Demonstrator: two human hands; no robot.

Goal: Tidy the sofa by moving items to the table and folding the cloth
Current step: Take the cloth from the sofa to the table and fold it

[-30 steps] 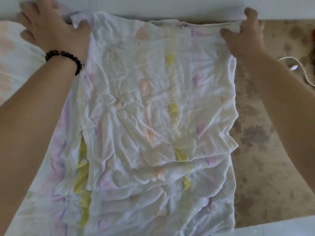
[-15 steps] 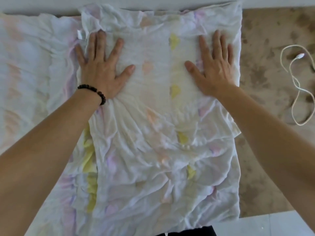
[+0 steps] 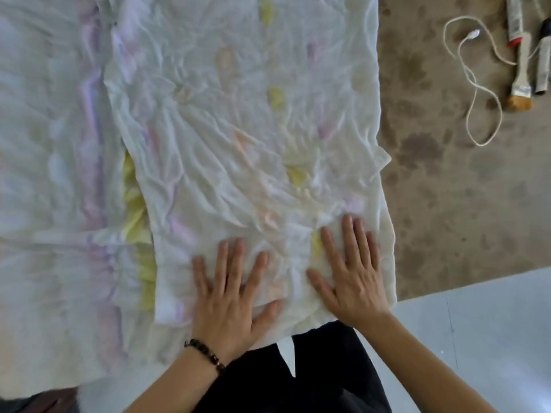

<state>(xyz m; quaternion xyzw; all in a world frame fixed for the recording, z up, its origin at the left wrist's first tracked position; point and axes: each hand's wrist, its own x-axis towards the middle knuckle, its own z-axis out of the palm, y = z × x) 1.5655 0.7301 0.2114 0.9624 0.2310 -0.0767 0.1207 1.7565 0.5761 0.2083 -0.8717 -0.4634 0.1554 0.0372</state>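
Both hands on the cloth's near edge — cable and brush lie right, apart.

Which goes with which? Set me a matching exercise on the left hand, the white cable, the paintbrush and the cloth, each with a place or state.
1. left hand
2. white cable
3. paintbrush
4. cloth

a. looped on the brown surface, right of the cloth
b. wrinkled, pastel-patched, spread out
c. flat on the cloth, bead bracelet at the wrist
d. top right corner, bristles at its near end

Pairs: 1-c, 2-a, 3-d, 4-b
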